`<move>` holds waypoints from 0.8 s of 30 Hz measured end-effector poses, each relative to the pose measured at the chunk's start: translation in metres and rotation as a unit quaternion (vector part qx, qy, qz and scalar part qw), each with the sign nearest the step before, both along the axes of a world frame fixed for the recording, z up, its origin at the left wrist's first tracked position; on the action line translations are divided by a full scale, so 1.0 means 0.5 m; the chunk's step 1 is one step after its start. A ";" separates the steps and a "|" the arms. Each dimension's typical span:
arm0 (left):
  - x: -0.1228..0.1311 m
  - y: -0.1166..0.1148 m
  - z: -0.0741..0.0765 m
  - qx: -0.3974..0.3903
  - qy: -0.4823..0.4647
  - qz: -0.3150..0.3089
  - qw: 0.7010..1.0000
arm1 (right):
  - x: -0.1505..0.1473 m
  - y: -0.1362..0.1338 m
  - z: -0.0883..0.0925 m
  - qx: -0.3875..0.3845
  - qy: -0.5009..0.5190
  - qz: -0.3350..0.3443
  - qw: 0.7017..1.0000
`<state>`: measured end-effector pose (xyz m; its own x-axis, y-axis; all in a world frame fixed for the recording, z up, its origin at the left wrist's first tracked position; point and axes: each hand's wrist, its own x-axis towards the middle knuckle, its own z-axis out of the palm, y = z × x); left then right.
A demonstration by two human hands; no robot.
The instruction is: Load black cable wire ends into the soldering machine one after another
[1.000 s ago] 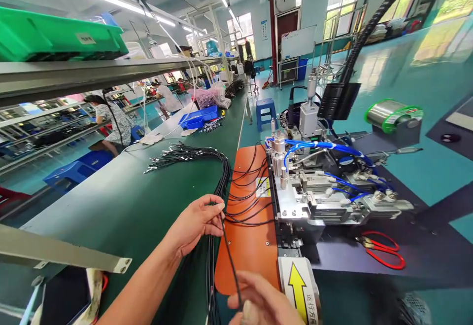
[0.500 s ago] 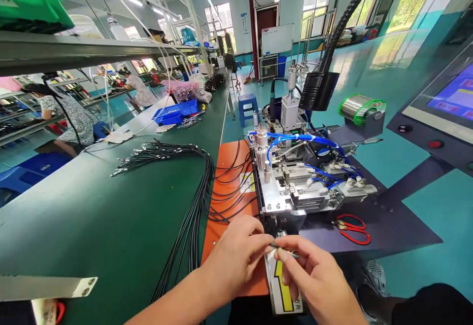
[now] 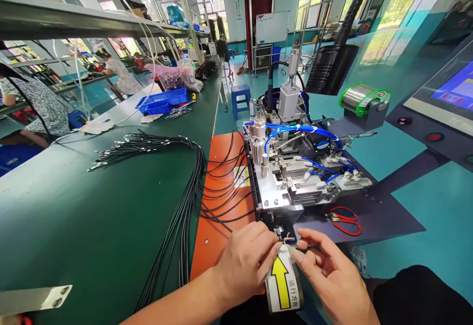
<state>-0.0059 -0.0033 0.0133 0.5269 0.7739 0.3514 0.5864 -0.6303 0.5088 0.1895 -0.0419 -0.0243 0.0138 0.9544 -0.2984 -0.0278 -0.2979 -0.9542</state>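
My left hand (image 3: 249, 256) pinches the end of a black cable at the machine's near end. Thin coloured wires (image 3: 290, 239) stick out of that end toward the right. Just right of the wires, my right hand (image 3: 330, 270) has its thumb and forefinger apart with nothing between them. Below the fingertips lies a metal plate with a yellow arrow label (image 3: 281, 283). The metal fixture machine (image 3: 273, 182) stands right beyond my hands. From it, several black cables run left over an orange board (image 3: 218, 211) into a long cable bundle (image 3: 190, 192).
Red-handled cutters (image 3: 345, 220) lie on the dark machine base. A solder wire spool (image 3: 364, 99) and a control screen (image 3: 453, 90) stand to the right. Blue bins (image 3: 162, 100) sit on the green bench (image 3: 111, 231). Co-workers sit at the far left.
My right fingers have let go of the cable end and moved apart to the right, leaving the coloured wires exposed. My left hand still holds the cable. The view has shifted slightly.
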 end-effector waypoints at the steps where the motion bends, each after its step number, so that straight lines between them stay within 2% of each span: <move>1: 0.000 -0.002 -0.004 0.005 -0.002 0.003 1.000 | 0.003 -0.002 -0.002 -0.002 -0.003 0.002 1.000; 6: -0.003 -0.003 -0.014 0.008 -0.013 0.010 1.000 | -0.002 -0.004 0.005 -0.008 -0.021 0.020 1.000; 13: -0.005 -0.001 -0.022 0.017 -0.020 0.006 1.000 | -0.025 0.001 0.031 -0.015 -0.039 0.007 0.999; 17: -0.003 -0.001 -0.022 0.012 -0.012 0.013 1.000 | -0.022 -0.001 0.034 -0.005 -0.040 0.027 0.999; 24: -0.001 0.002 -0.017 0.019 0.005 0.010 1.000 | -0.022 -0.009 0.037 0.032 -0.081 0.013 0.996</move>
<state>-0.0065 -0.0023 0.0049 0.5149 0.7710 0.3748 0.6042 -0.6365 0.4794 0.1785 -0.0465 -0.0058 0.0310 0.9720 -0.2330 0.1354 -0.2350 -0.9625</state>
